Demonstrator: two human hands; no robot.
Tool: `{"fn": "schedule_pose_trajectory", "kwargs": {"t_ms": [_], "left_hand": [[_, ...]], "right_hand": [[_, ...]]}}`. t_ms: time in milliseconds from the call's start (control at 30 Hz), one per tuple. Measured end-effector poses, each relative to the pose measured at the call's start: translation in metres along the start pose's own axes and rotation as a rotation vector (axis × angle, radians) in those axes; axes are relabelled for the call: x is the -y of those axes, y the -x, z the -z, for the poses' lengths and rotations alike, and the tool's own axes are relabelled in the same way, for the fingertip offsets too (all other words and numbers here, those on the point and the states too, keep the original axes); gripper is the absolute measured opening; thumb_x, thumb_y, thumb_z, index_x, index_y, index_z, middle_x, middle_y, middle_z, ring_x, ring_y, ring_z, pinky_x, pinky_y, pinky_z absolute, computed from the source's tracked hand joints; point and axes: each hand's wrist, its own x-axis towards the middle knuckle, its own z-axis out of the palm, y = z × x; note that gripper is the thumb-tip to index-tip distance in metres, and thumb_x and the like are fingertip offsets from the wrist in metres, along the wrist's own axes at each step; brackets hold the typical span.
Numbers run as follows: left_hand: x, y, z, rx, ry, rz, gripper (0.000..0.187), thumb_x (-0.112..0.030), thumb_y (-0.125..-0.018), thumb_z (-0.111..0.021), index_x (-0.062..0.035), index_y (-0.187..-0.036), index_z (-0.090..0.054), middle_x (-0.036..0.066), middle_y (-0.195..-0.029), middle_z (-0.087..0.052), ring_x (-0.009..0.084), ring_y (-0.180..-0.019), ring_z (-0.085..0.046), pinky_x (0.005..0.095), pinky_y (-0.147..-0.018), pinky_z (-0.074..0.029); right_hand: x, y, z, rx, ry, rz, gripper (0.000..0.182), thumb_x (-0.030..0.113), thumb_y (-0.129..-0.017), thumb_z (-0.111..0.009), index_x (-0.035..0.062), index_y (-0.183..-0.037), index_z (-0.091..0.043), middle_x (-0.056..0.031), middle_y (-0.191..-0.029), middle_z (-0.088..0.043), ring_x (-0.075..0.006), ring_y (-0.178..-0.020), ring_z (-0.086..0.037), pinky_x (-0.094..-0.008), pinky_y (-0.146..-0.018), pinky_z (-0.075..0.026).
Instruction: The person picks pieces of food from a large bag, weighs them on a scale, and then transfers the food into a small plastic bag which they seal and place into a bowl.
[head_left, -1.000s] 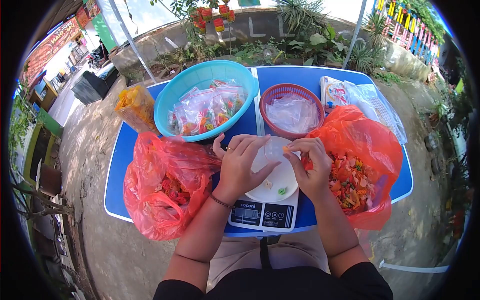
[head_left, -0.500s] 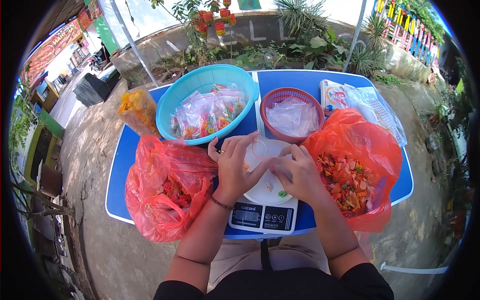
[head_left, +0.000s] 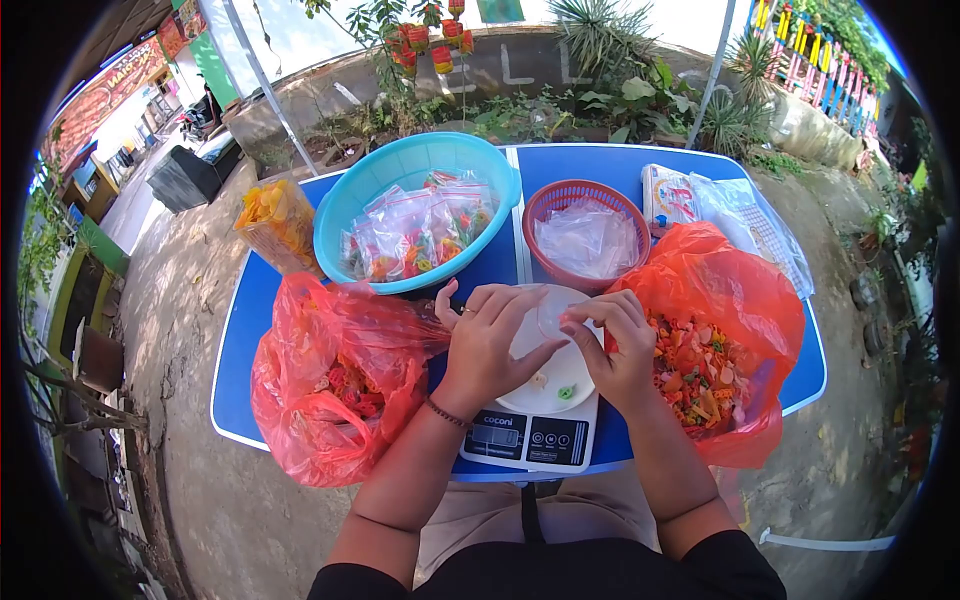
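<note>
A small clear plastic bag (head_left: 549,318) with a thin reddish edge hangs between my hands, above the white round plate of a digital kitchen scale (head_left: 541,447). My left hand (head_left: 492,338) has its thumb and forefinger spread at the bag's near side, steadying it. The fingers of my right hand (head_left: 615,345) pinch its other side. Below them, a green piece (head_left: 567,392) and a pale piece (head_left: 540,380) lie on the plate. Part of the plate is hidden by my hands. The scale's display is too faint to read.
Red plastic bags of colourful pieces stand left (head_left: 335,385) and right (head_left: 730,345). Behind are a turquoise basin (head_left: 350,195) of filled bags, a red basket (head_left: 575,187) of clear bags, a container of yellow pieces (head_left: 276,225) and plastic packs (head_left: 745,215) on a blue table (head_left: 590,158).
My left hand has tilted slightly, with its forefinger lower and further right. My right hand has shifted right, uncovering more of the plate. The clear bag has moved right with them.
</note>
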Motion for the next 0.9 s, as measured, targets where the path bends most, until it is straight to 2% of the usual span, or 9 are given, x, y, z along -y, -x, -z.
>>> {"fn": "schedule_pose_trajectory", "kwargs": {"t_ms": [67, 167, 267, 367, 467, 667, 767, 867, 900], "left_hand": [[0.0, -0.002, 0.001, 0.011, 0.015, -0.022, 0.057, -0.039, -0.076, -0.087, -0.0178, -0.125, -0.068, -0.003, -0.11, -0.069, 0.0179, -0.107, -0.062, 0.0538, -0.112, -0.019], [0.001, 0.0, 0.001, 0.0, 0.025, -0.004, 0.058, -0.039, -0.076, -0.087, -0.0169, -0.126, -0.068, -0.002, -0.11, -0.069, 0.0181, -0.107, -0.063, 0.054, -0.112, -0.019], [0.005, 0.0, 0.001, -0.062, 0.02, 0.075, 0.058, -0.038, -0.077, -0.088, -0.0156, -0.126, -0.067, -0.002, -0.109, -0.069, 0.0184, -0.106, -0.063, 0.0539, -0.112, -0.019], [0.008, 0.0, 0.001, -0.131, 0.011, 0.138, 0.059, -0.034, -0.076, -0.089, -0.0133, -0.127, -0.067, -0.001, -0.108, -0.069, 0.0183, -0.106, -0.062, 0.0513, -0.111, -0.02], [0.009, -0.001, 0.002, -0.161, 0.003, 0.134, 0.06, -0.029, -0.076, -0.089, -0.0111, -0.129, -0.067, -0.001, -0.106, -0.07, 0.0171, -0.106, -0.063, 0.0474, -0.11, -0.021], [0.008, 0.0, 0.001, -0.155, -0.003, 0.115, 0.059, -0.03, -0.076, -0.089, -0.0113, -0.128, -0.067, -0.001, -0.106, -0.07, 0.0172, -0.104, -0.063, 0.0479, -0.109, -0.022], [0.008, 0.001, 0.001, -0.142, -0.011, 0.109, 0.059, -0.032, -0.076, -0.089, -0.0128, -0.127, -0.067, -0.001, -0.107, -0.069, 0.0179, -0.105, -0.062, 0.0498, -0.109, -0.021], [0.009, 0.003, -0.002, -0.116, -0.007, 0.118, 0.057, -0.037, -0.077, -0.088, -0.0157, -0.126, -0.068, -0.002, -0.109, -0.068, 0.0187, -0.108, -0.062, 0.0536, -0.11, -0.02], [0.008, 0.002, -0.001, -0.107, -0.01, 0.118, 0.056, -0.037, -0.077, -0.088, -0.0162, -0.125, -0.068, -0.002, -0.108, -0.068, 0.0182, -0.107, -0.062, 0.0535, -0.11, -0.02]], "right_hand": [[-0.003, -0.003, 0.0, 0.016, 0.042, 0.125, 0.015, 0.0, -0.084, -0.076, 0.0033, -0.098, -0.072, -0.0077, -0.091, -0.072, -0.0243, -0.079, -0.062, -0.0331, -0.071, -0.05], [0.002, -0.004, -0.001, -0.039, -0.006, 0.064, 0.015, 0.0, -0.082, -0.076, 0.0043, -0.096, -0.073, -0.0074, -0.089, -0.071, -0.0245, -0.081, -0.063, -0.0339, -0.072, -0.05], [0.002, 0.001, 0.006, 0.093, -0.058, -0.189, 0.016, 0.003, -0.08, -0.077, 0.0044, -0.096, -0.074, -0.0077, -0.088, -0.071, -0.0266, -0.081, -0.063, -0.0359, -0.075, -0.049], [-0.002, -0.001, 0.011, 0.387, -0.111, -0.132, 0.016, 0.007, -0.078, -0.08, 0.0056, -0.094, -0.076, -0.0069, -0.086, -0.069, -0.0276, -0.083, -0.064, -0.0377, -0.077, -0.049], [0.006, -0.003, 0.01, 0.579, -0.052, 0.0, 0.018, 0.011, -0.077, -0.082, 0.0071, -0.093, -0.076, -0.0064, -0.089, -0.067, -0.0282, -0.088, -0.063, -0.0385, -0.08, -0.049], [-0.005, 0.004, 0.006, 0.594, -0.104, -0.032, 0.021, 0.016, -0.077, -0.084, 0.0072, -0.094, -0.076, -0.0073, -0.095, -0.066, -0.0286, -0.094, -0.062, -0.0408, -0.084, -0.05], [-0.008, 0.004, 0.005, 0.582, -0.11, -0.034, 0.023, 0.013, -0.077, -0.084, 0.0061, -0.097, -0.074, -0.0083, -0.093, -0.066, -0.0283, -0.088, -0.063, -0.0398, -0.081, -0.051], [0.001, 0.002, 0.008, 0.529, -0.123, -0.27, 0.025, 0.007, -0.079, -0.083, 0.005, -0.102, -0.072, -0.0095, -0.09, -0.068, -0.0232, -0.081, -0.067, -0.0355, -0.072, -0.053], [-0.001, 0.003, 0.008, 0.417, -0.133, -0.272, 0.025, 0.005, -0.08, -0.083, 0.0046, -0.103, -0.072, -0.0094, -0.09, -0.069, -0.0215, -0.079, -0.067, -0.0345, -0.069, -0.052]]}}
